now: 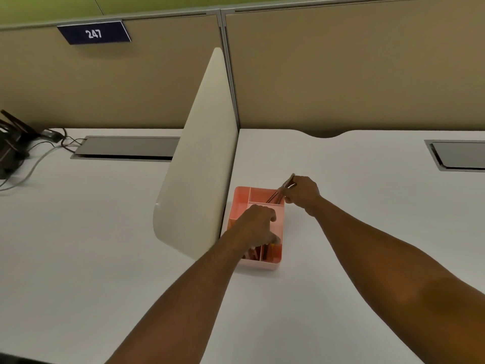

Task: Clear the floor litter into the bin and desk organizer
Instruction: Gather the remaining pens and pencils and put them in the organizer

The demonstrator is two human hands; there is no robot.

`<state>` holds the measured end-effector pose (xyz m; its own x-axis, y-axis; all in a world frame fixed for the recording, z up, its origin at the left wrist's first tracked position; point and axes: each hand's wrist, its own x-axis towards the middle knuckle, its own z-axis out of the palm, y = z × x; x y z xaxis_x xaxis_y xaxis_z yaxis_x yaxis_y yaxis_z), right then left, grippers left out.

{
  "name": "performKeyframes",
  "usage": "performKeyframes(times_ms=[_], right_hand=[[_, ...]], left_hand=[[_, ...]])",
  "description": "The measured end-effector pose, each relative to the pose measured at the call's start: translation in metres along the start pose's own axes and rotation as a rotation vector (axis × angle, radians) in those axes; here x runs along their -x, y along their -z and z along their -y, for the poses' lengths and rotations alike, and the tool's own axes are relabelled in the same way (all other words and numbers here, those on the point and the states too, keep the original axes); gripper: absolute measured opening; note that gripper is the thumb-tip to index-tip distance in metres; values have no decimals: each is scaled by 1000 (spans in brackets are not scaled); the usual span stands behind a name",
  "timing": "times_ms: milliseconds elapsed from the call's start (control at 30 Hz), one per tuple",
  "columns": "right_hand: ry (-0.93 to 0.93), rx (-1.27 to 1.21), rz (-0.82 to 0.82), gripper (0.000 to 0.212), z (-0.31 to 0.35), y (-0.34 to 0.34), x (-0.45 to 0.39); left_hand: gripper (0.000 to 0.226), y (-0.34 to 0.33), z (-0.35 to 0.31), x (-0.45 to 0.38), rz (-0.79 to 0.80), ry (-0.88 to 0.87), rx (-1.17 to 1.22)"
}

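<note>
A pink desk organizer (pixel 278 263) with several compartments stands on the white desk (pixel 354 245), right beside the cream divider. My right hand (pixel 301 193) is shut on a few thin pencils (pixel 282 189), whose lower ends dip into the organizer's far right compartment. My left hand (pixel 258 227) reaches down into the organizer's middle, fingers curled over items in the near compartments; whether it grips one is hidden. Some reddish items (pixel 273 252) lie in the near compartments.
A cream divider panel (pixel 199 164) rises just left of the organizer. Tan cubicle walls stand behind, with a "247" sign (pixel 94 33). Grey cable hatches (pixel 126 148) (pixel 462 156) sit in both desks. Black cables and a device (pixel 15 145) lie at far left.
</note>
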<state>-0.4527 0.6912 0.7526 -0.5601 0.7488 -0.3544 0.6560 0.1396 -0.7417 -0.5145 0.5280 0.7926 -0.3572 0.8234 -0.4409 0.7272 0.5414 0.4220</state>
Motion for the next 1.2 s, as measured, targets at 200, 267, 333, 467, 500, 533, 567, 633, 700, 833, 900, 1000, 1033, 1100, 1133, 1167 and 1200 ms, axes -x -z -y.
performKeyframes(times_ms=[200,267,333,467,500,533,567,633,700,833,900,1000,1033,1100,1133,1167,1200], right_hand=[[13,27,20,29,0,0,-7],[22,-32,33,33,1,0,-6],[42,-32,36,35,3,-1,-5],[34,-1,15,38,4,-2,-3],[18,-12,13,39,3,-2,-3],[-4,-30,8,38,2,-3,-2],[-27,-50,-1,36,2,-3,-2],[-58,-84,-16,30,0,-5,-2],[-69,-124,-12,27,0,-6,-2],[-83,-135,-8,29,-1,-5,-3],[-85,-125,2,35,0,-5,-3],[-65,-50,-47,40,1,-5,-4],[-71,-58,-79,44,2,-4,-3],[-103,-103,-125,51,0,-2,1],[-122,-120,-136,53,-2,-1,4],[-140,-130,-139,55,-5,-1,8],[-146,-134,-139,56,-9,0,13]], left_hand=[[67,4,5,-2,-40,4,35],[67,5,5,-3,-36,12,45],[65,5,6,-2,-42,12,46],[65,5,11,1,-71,18,71],[64,6,12,1,-76,23,74],[64,6,13,2,-79,26,75],[64,6,14,2,-82,28,73],[63,6,16,4,-85,30,67],[63,6,16,4,-89,29,58],[63,6,16,7,-88,21,47],[63,6,18,9,-93,22,51],[64,7,22,12,-121,21,52],[64,7,23,13,-132,20,54],[65,7,25,15,-147,22,60],[64,7,25,16,-153,23,61],[62,6,25,17,-164,22,58],[60,6,24,18,-183,19,55]])
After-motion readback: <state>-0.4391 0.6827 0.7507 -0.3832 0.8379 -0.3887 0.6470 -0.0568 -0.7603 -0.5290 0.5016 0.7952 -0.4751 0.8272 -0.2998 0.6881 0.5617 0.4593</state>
